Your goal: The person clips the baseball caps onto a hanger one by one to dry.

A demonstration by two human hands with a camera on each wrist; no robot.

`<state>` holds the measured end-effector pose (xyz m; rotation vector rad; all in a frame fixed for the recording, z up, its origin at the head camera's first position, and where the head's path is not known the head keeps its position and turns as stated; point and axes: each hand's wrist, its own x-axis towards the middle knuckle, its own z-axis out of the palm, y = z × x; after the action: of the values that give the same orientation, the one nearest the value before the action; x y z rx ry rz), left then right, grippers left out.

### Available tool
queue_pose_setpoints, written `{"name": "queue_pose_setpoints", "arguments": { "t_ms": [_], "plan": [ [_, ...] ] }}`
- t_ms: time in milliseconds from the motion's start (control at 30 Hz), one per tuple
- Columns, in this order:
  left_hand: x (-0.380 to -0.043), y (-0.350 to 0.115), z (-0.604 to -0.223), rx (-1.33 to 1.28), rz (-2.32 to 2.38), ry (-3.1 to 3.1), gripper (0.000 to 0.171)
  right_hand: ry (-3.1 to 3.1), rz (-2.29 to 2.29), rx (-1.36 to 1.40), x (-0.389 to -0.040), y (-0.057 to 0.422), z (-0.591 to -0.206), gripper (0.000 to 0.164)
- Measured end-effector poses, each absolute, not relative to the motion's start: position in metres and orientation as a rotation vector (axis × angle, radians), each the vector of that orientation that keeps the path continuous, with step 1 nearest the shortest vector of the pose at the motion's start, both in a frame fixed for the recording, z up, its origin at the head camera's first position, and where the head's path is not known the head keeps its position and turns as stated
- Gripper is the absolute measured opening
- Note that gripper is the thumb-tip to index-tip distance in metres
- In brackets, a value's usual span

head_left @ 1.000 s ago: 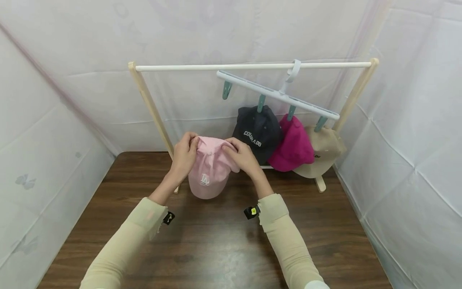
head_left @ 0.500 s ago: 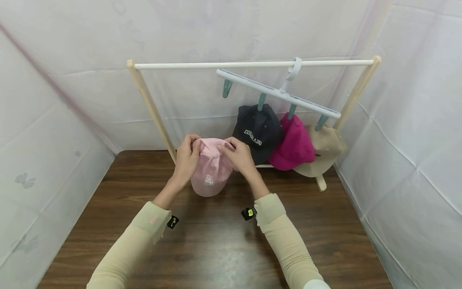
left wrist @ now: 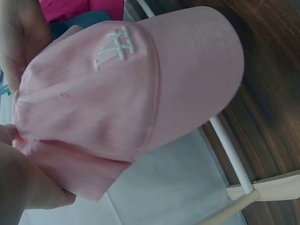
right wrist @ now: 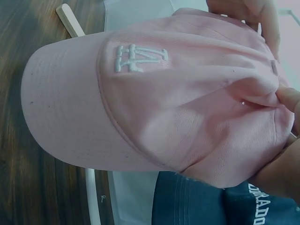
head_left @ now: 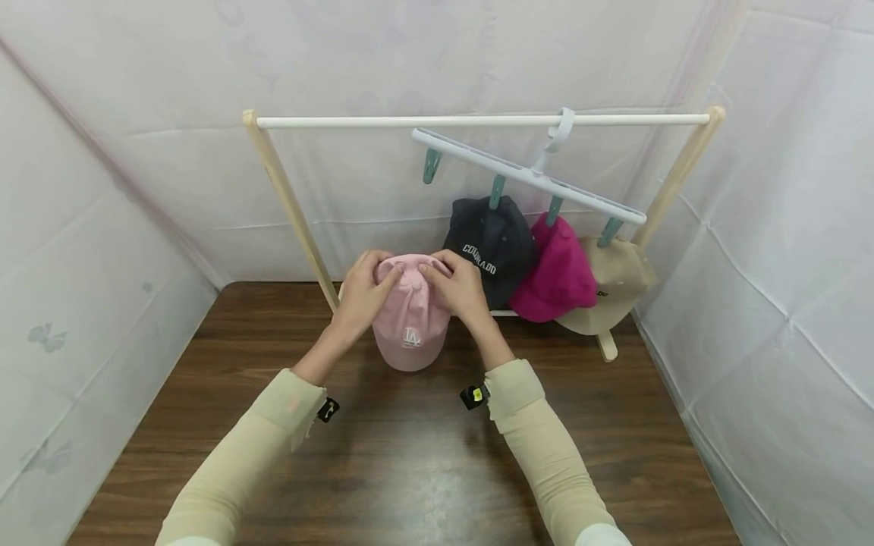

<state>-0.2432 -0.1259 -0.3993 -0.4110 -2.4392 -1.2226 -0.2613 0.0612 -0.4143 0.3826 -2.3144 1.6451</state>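
Both hands hold a light pink baseball cap (head_left: 410, 318) by its crown, with the brim hanging down and the white embroidered letters facing me. My left hand (head_left: 365, 292) grips the crown's left side, thumb on the front, fingers behind the cloth. On the other side my right hand (head_left: 464, 288) pinches the crown in the same way. Seen from the left wrist, the brim (left wrist: 201, 65) points right over the table. The right wrist view shows folds in the crown (right wrist: 201, 103) near the thumbs. Fingers behind the cap are partly hidden.
A pale blue hanger (head_left: 526, 176) hangs tilted on the rack's white bar (head_left: 410, 121). Its clips hold a dark Colorado cap (head_left: 488, 243), a magenta cap (head_left: 556, 273) and a beige cap (head_left: 614, 280). The leftmost clip (head_left: 431, 165) holds nothing. Below is a dark wooden table (head_left: 410, 455).
The pink cap has shifted slightly right and turned more upright. Both thumbs have moved in closer together near the top of the crown. The hanger and its caps look the same.
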Motion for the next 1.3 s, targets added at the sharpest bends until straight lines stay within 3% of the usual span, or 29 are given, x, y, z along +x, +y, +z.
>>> {"name": "queue_pose_setpoints", "arguments": {
  "t_ms": [200, 733, 1300],
  "plan": [
    [-0.250, -0.120, -0.395, -0.492, -1.207, -2.403, 0.020, -2.293, 1.660, 0.373, -0.263, 0.063, -0.415, 0.019],
    [-0.258, -0.103, -0.378, -0.437, -1.398, -2.331, 0.016, -2.337, 1.669, 0.423, -0.265, 0.071, -0.410, 0.032],
    [-0.272, -0.094, -0.358, -0.461, -1.389, -2.349, 0.017, -2.217, 1.631, 0.295, -0.273, 0.073, -0.397, 0.025]
  ]
}}
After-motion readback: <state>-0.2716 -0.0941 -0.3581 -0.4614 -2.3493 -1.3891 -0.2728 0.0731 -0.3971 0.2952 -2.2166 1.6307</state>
